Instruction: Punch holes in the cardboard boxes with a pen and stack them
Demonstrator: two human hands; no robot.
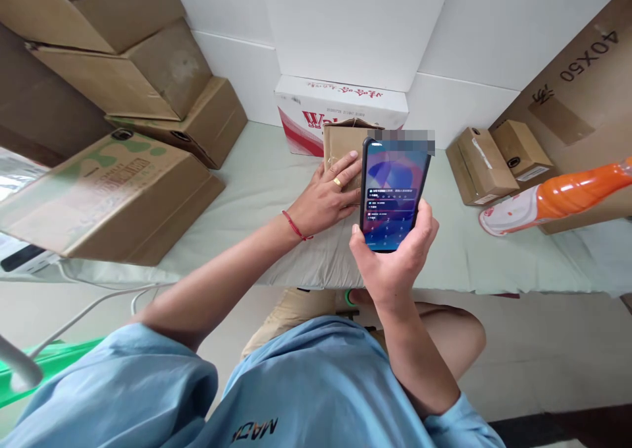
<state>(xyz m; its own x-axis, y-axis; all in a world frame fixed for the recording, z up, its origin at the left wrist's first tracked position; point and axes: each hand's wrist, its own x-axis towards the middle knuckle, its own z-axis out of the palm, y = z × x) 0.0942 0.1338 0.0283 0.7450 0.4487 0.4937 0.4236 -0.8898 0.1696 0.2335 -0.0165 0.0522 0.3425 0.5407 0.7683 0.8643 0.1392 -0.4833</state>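
Observation:
My right hand (395, 253) holds a dark smartphone (394, 191) upright, its lit screen facing me, thumb at the lower left edge. My left hand (328, 197) lies flat with fingers spread on a small brown cardboard box (340, 143) that stands on the pale green cloth-covered table (266, 191). A gold ring sits on one finger and a red string bracelet (295, 226) circles the left wrist. The phone hides the box's right side.
A white and red printed carton (316, 112) stands behind the small box. Large brown cartons (113, 191) pile up at left. Two small boxes (486, 161) and an orange and white wrapped item (553, 201) lie at right, beside a tall "40X50" carton (582, 85).

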